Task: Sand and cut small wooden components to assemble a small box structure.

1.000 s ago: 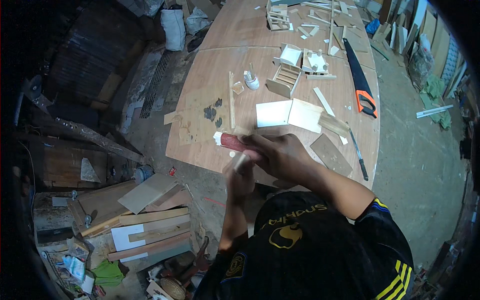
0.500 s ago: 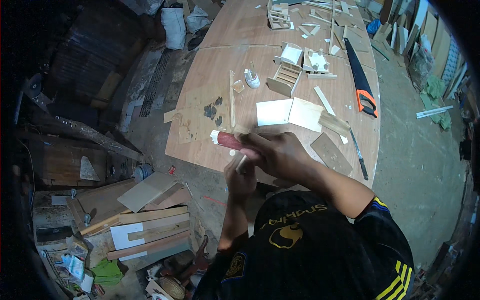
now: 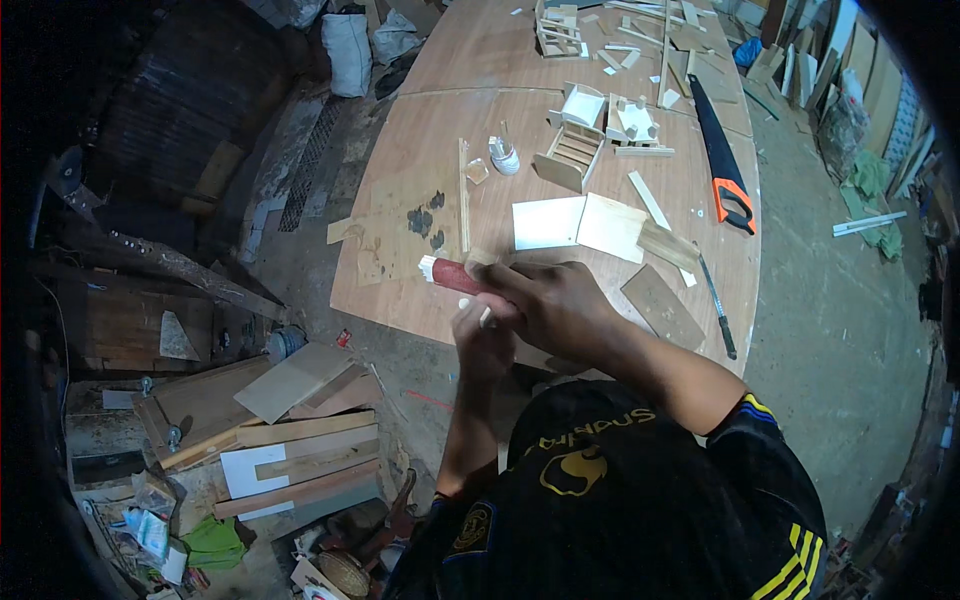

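My right hand (image 3: 552,305) is closed round a reddish roll of sandpaper (image 3: 453,275), with a frayed white end sticking out on its left. Just below it, my left hand (image 3: 484,345) pinches a small pale wood piece (image 3: 487,316), largely covered by the fingers. The sandpaper lies across the top of this piece, close against it; whether they touch is hidden. Both hands are above the near edge of the wooden table (image 3: 400,290). Beyond them lie a white panel (image 3: 548,224) and a pale wood panel (image 3: 610,228).
Small wooden furniture models (image 3: 570,155) stand farther back beside a white container (image 3: 505,158) holding sticks. A handsaw (image 3: 722,160) and a thin-bladed tool (image 3: 718,305) lie along the right edge. Board offcuts (image 3: 300,460) cover the floor at lower left.
My left hand has shifted slightly right, and less of the wood piece shows. My right hand and the sandpaper have moved a little up and left.
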